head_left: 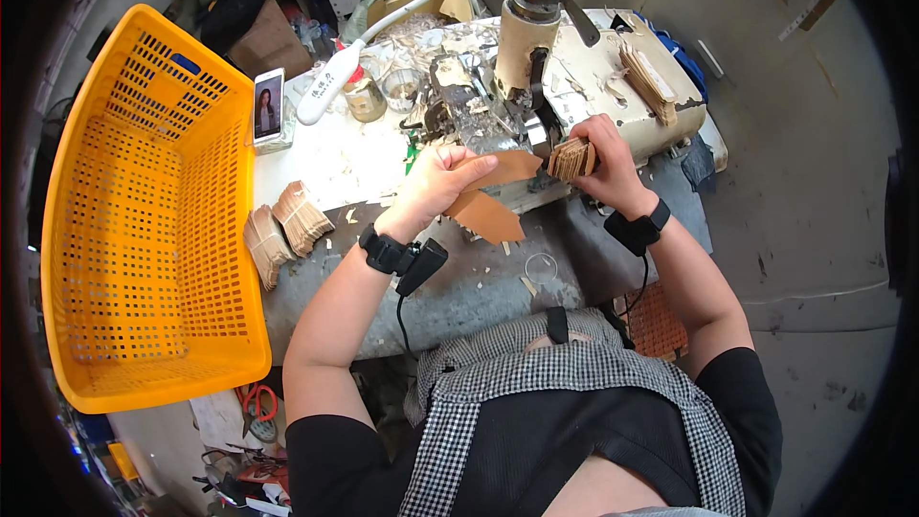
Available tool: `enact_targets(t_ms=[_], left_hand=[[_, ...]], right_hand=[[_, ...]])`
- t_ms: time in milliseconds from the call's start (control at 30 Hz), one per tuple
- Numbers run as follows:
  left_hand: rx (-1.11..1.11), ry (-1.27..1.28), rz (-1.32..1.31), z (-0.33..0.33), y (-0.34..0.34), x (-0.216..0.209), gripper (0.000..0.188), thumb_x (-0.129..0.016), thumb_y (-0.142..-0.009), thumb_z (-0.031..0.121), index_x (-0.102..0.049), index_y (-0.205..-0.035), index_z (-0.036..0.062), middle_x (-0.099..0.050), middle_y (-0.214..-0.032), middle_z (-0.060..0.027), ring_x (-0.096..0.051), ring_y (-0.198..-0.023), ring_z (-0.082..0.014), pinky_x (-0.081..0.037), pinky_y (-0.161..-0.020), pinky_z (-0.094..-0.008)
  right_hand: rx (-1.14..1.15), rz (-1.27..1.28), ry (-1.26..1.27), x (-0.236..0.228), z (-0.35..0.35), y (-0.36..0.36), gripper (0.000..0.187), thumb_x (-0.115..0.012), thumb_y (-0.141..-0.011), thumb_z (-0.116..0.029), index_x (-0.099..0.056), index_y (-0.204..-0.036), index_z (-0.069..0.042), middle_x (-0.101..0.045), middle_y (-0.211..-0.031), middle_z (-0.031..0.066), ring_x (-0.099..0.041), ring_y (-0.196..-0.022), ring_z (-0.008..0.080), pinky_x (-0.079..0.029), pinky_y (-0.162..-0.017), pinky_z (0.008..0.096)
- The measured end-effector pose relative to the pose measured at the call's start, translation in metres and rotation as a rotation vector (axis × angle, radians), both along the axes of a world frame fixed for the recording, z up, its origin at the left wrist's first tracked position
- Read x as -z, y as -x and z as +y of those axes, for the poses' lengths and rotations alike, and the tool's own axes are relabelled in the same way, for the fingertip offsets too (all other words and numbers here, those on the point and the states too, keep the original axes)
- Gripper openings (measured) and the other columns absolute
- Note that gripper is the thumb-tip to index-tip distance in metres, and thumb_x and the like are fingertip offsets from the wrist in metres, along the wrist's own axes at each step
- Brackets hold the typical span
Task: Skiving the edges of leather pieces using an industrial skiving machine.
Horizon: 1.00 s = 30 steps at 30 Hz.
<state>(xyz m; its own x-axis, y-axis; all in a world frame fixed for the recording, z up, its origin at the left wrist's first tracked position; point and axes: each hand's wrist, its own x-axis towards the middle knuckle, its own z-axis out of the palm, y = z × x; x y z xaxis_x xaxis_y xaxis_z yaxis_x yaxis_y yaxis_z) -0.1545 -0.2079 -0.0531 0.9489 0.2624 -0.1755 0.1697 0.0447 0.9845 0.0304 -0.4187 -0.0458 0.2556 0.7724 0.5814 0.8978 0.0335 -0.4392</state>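
Observation:
My left hand (433, 190) is closed on flat brown leather pieces (490, 218), the thumb lying on top. They fan out to the right in two pointed ends. In my right hand (613, 165) is a thick stack of pieces (571, 161), its layered edges turned toward my left hand. The upper leather piece's tip comes close to this stack; I cannot tell whether they touch. Both hands are just in front of a cream bench machine (525, 50) with a metal head. A thin round band (527, 264) lies on the dark surface in front of me.
Two tied bundles (303, 218) lie at the left, beside a large yellow basket (251, 325). Behind them stand a phone (268, 107), a jar (365, 99) and a white lamp (328, 83). Scraps litter the table. Another stack (651, 83) rests on the machine's right side.

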Motion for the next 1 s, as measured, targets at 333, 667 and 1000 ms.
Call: enact_targets(t_ms=[333,667,1000], left_hand=[[-0.050,0.049,0.007,-0.002,0.000,0.003,0.027,-0.071,-0.088,0.030,-0.069,-0.082,0.0043,-0.061,-0.069,0.0061,-0.050,-0.060,-0.0003,-0.040,-0.054,-0.0198],[-0.031,0.030,0.019,-0.003,0.001,-0.003,0.022,-0.068,-0.091,0.028,-0.066,-0.080,0.0088,-0.061,-0.071,0.0073,-0.052,-0.060,0.0007,-0.041,-0.055,-0.0182],[-0.032,0.044,0.011,-0.004,0.001,-0.003,0.021,-0.067,-0.091,0.027,-0.066,-0.080,0.0088,-0.060,-0.070,0.0076,-0.051,-0.060,0.0006,-0.040,-0.054,-0.0183]], right_hand=[[-0.006,-0.015,-0.026,0.002,0.002,-0.001,0.043,-0.075,-0.058,-0.001,-0.053,-0.095,-0.004,-0.052,-0.088,0.0118,-0.049,-0.084,0.0323,-0.041,-0.075,0.0371],[0.001,-0.015,-0.022,0.002,0.002,-0.001,0.045,-0.076,-0.057,-0.001,-0.053,-0.095,-0.004,-0.052,-0.088,0.0121,-0.049,-0.085,0.0330,-0.041,-0.075,0.0380],[-0.002,-0.021,-0.023,0.002,0.002,-0.001,0.044,-0.073,-0.057,0.000,-0.053,-0.095,-0.004,-0.052,-0.088,0.0123,-0.048,-0.085,0.0331,-0.041,-0.075,0.0380]])
